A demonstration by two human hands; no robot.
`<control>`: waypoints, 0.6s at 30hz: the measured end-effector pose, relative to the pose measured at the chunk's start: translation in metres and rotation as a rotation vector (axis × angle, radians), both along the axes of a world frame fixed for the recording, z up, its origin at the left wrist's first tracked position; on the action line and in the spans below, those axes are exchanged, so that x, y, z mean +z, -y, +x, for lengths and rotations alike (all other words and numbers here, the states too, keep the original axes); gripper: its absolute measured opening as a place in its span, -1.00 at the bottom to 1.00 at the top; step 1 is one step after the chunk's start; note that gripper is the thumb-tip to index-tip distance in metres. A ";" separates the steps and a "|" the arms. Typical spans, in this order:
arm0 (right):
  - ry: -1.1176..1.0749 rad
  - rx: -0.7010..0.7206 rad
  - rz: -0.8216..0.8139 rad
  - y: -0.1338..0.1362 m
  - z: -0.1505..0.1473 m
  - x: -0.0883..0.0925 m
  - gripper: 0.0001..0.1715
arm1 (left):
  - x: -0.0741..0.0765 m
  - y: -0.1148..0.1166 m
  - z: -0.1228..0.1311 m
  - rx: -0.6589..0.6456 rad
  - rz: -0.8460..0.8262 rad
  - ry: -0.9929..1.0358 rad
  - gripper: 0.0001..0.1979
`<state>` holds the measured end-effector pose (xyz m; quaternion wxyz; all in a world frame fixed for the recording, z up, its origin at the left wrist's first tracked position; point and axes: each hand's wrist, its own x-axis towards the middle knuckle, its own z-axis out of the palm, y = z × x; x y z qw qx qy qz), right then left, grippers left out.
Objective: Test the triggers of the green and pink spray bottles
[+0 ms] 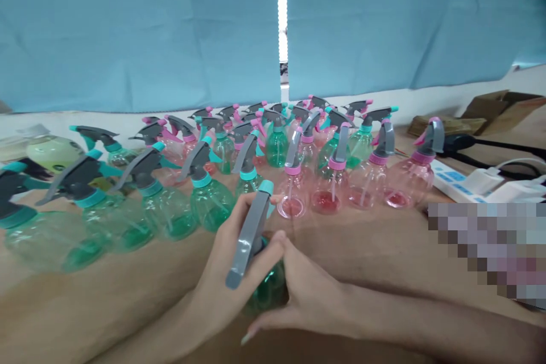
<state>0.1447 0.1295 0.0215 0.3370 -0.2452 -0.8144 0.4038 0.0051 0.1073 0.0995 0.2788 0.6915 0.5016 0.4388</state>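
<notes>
A green spray bottle (271, 290) with a grey trigger head and teal nozzle is held close in front of me. My left hand (226, 259) is closed round its neck and head, with the grey handle running over the hand toward me. Against the bottle's right side, my right hand (313, 290) curves around the body, thumb low and fingers at the top. Much of the bottle is hidden by both hands. Just beyond them stand a row of green spray bottles (211, 202) on the left and pink spray bottles (328, 190) on the right.
More pink and green spray bottles (277, 145) crowd the table behind. At right lie a white power strip (456, 179) with plugs, black cables and an open cardboard box (499, 111). A pale round object (53, 151) sits far left. A blue curtain (149, 28) hangs behind.
</notes>
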 end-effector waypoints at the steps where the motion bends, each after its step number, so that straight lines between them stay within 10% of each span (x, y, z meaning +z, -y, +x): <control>1: 0.003 0.009 -0.012 -0.001 0.001 0.000 0.20 | -0.001 -0.001 -0.001 0.026 0.006 -0.012 -0.78; 18: 0.437 -0.051 0.339 -0.025 0.058 -0.030 -0.34 | -0.006 -0.013 -0.030 -0.018 -0.052 -0.108 -0.56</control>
